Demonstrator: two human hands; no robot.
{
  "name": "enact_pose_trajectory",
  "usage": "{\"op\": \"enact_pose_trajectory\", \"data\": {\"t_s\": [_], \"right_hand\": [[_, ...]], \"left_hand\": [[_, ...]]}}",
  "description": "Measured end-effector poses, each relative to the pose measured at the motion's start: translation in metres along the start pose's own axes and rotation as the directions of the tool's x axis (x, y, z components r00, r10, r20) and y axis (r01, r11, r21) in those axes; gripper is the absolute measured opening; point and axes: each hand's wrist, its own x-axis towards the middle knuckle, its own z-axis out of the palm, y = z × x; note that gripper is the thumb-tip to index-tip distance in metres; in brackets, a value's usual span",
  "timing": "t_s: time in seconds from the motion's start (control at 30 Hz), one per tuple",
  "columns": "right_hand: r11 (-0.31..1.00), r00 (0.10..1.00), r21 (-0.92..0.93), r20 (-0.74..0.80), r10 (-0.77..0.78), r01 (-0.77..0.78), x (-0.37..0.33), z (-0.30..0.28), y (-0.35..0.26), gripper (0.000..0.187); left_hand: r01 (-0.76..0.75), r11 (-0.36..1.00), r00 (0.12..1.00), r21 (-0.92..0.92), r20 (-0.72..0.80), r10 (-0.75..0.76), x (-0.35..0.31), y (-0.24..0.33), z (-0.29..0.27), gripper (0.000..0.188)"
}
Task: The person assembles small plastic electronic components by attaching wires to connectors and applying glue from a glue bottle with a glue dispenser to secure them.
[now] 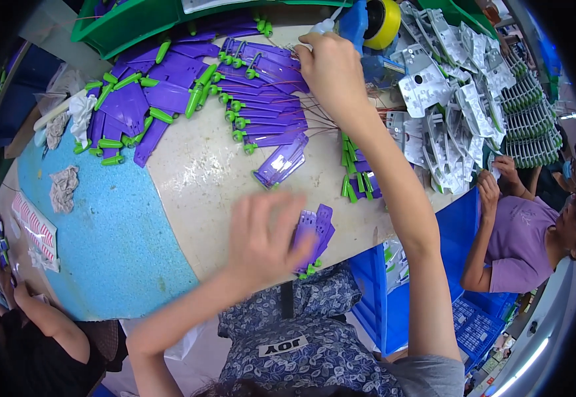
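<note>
Blurred by motion, my left hand [261,238] is over the near part of the table with its fingers apart, and I see nothing held in it. Beside its thumb is a small stack of purple plastic pieces [323,221] with green ends. My right hand [334,69] reaches to the far side, fingers curled in, next to a white nozzle-tipped bottle [325,26]; what its fingertips grip is hidden. Thin reddish wires [318,109] run below that hand to a row of purple pieces with green knobs [268,112]. One glossy purple piece [281,161] lies apart.
Purple and green parts [126,102] are heaped at far left, grey-white housings [456,99] at far right. A blue dispenser with yellow tape [382,23] and a green bin [129,26] stand behind. Crumpled cloth [64,188] lies on a blue mat [116,231]. Co-workers sit on both sides.
</note>
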Motion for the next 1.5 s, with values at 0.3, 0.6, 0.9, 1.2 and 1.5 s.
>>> {"op": "enact_pose_trajectory", "data": {"t_s": [0.3, 0.6, 0.9, 1.2, 1.5], "right_hand": [[1.0, 1.0, 0.002, -0.017, 0.024, -0.024, 0.009, 0.005, -0.006, 0.01], [0.889, 0.984, 0.427, -0.023, -0.175, 0.168, -0.066, -0.119, -0.086, 0.023], [0.949, 0.875, 0.229, 0.385, -0.292, 0.216, -0.103, -0.06, -0.06, 0.008], [0.77, 0.817, 0.509, 0.576, 0.028, -0.385, -0.118, -0.068, -0.058, 0.007], [0.77, 0.741, 0.455, 0.671, 0.035, -0.448, -0.103, -0.064, -0.052, 0.011]], "left_hand": [[0.154, 0.967, 0.98, -0.201, 0.156, -0.123, -0.033, 0.024, -0.007, 0.044], [0.079, 0.968, 0.993, 0.236, 0.067, -0.098, 0.015, -0.031, -0.015, 0.039], [0.171, 0.945, 0.985, -0.28, 0.053, -0.163, 0.019, -0.047, -0.003, 0.058], [0.225, 0.906, 0.974, -0.36, 0.08, -0.211, 0.019, -0.049, -0.002, 0.057], [0.235, 0.884, 0.972, -0.403, 0.07, -0.226, 0.019, -0.048, -0.001, 0.054]]}}
